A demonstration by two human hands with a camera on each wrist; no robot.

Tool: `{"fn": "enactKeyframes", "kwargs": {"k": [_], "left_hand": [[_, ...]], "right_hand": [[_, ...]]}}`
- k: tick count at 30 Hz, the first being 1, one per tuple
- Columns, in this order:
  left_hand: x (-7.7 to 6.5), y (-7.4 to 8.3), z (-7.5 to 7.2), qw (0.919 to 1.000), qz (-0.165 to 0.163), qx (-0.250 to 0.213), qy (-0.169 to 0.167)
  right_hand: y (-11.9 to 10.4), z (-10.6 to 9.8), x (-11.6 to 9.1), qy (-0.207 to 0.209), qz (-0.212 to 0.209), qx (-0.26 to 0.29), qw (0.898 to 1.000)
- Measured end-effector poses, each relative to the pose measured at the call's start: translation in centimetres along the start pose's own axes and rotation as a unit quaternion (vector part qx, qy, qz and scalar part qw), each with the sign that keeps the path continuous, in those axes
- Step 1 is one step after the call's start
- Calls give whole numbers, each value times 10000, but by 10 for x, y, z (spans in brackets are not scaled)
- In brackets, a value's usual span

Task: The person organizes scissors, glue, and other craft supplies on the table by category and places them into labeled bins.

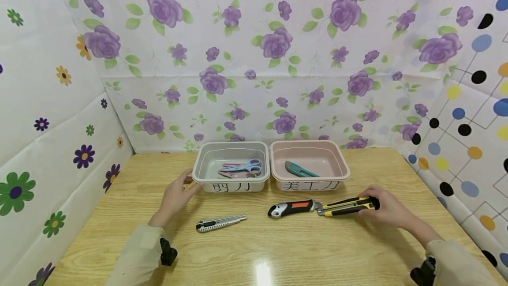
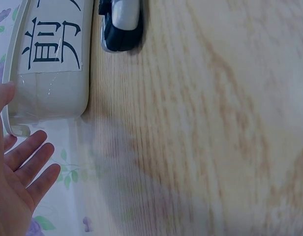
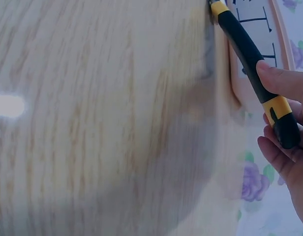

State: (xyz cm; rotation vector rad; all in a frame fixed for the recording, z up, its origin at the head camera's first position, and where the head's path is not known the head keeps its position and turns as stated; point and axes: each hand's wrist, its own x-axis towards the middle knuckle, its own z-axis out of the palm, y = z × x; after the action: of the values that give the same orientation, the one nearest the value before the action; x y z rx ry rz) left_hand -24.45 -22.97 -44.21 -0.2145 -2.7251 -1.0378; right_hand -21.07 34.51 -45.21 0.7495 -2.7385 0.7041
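My right hand (image 1: 384, 208) grips a yellow-and-black utility knife (image 1: 345, 206) by its rear end, thumb on one side and fingers on the other. Its front end points left and overlaps the tip of a black, orange and silver utility knife (image 1: 293, 208) in the head view. My left hand (image 1: 177, 197) rests at the left end of the grey bin (image 1: 234, 185), the thumb at its rim and the other fingers spread loosely. A silver-and-black snap-off knife (image 1: 220, 223) lies on the table in front of that bin.
Purple-handled and pink scissors (image 1: 248, 168) lie in the grey bin. Beside it, a pink bin (image 1: 313, 183) holds a teal utility knife (image 1: 299, 169). Both have labels with Chinese characters on the front. Flower-patterned cloth (image 1: 246, 56) hangs behind the wooden table (image 1: 246, 259).
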Motion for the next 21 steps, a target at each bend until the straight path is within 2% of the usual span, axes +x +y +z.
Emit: {"fn": "enactKeyframes", "kwargs": {"k": [5, 12, 21], "left_hand": [[0, 0, -1, 10000, 1, -23, 4], [1, -2, -1, 10000, 57, 14, 3], [0, -1, 0, 10000, 9, 27, -14]], "right_hand": [[-6, -3, 2, 111, -6, -181, 9998], [-13, -9, 3, 212, 48, -128, 9997], [-18, -12, 8, 412, -174, -108, 9989]]}}
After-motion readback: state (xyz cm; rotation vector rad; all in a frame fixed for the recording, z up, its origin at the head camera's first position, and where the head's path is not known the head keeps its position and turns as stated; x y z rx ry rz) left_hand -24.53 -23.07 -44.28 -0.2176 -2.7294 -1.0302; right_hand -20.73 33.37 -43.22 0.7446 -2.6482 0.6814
